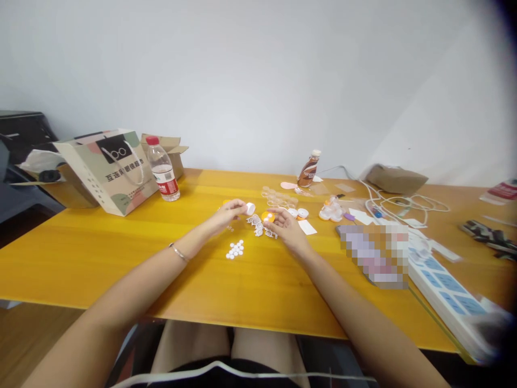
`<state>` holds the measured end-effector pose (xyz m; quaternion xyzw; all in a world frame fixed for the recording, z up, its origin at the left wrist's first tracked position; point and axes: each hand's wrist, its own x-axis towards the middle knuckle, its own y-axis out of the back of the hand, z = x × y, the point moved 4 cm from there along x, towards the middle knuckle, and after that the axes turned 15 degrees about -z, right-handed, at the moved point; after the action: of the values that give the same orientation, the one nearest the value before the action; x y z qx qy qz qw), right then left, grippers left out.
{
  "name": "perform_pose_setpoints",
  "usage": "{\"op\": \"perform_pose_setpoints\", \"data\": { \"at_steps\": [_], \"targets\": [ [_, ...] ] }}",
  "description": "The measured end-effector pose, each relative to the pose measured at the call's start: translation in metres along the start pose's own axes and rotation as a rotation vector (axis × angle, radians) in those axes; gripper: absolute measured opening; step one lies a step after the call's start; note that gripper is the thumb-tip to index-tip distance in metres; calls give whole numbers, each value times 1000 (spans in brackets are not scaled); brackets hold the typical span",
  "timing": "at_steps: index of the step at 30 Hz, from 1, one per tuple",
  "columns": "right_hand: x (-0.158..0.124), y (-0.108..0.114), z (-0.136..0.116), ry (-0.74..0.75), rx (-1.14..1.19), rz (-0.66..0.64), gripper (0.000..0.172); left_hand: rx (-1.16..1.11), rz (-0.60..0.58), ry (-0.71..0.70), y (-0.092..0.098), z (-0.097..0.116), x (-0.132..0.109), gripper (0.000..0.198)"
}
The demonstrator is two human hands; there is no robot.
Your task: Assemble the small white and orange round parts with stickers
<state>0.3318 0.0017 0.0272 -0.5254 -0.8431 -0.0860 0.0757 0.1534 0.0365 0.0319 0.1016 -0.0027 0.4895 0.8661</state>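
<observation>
My left hand (233, 212) is closed on a small white round piece (250, 208), held just above the table. In my right hand (287, 227) is a small orange round piece (267, 216), pinched between thumb and fingers, with a white spot on its face. Between and below the hands lie several white openwork pieces (257, 229), partly covered by the right fingers. Nearer to me is a cluster of small white discs (235, 249). Behind the right hand are white round caps (302, 214) and a clear plastic tray (278, 197).
A water bottle (163, 172) and paper bag (111, 175) stand at left. A brown drink bottle (309, 170) is at the back. At right lie a white card (307, 227), clear containers (332, 210), a pixelated phone-like object (375, 256), a power strip (448, 296) and cables (393, 202).
</observation>
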Motion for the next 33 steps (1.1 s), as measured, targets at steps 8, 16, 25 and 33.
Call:
{"op": "perform_pose_setpoints", "data": {
  "at_steps": [8, 16, 25, 33],
  "targets": [
    [-2, -22, -1, -32, -30, -73, 38, -224, -114, -57, -11, 1, -38, 40],
    [-3, -27, 9, 0, -113, -86, 39, -51, -40, -66, -21, 0, -33, 39],
    [-4, -33, 10, 38, -244, -100, 34, 260, 63, -100, -33, 7, -41, 35],
    [-6, -35, 11, 64, -253, -114, 32, 431, 63, -165, -34, 12, -44, 31]
  ]
}}
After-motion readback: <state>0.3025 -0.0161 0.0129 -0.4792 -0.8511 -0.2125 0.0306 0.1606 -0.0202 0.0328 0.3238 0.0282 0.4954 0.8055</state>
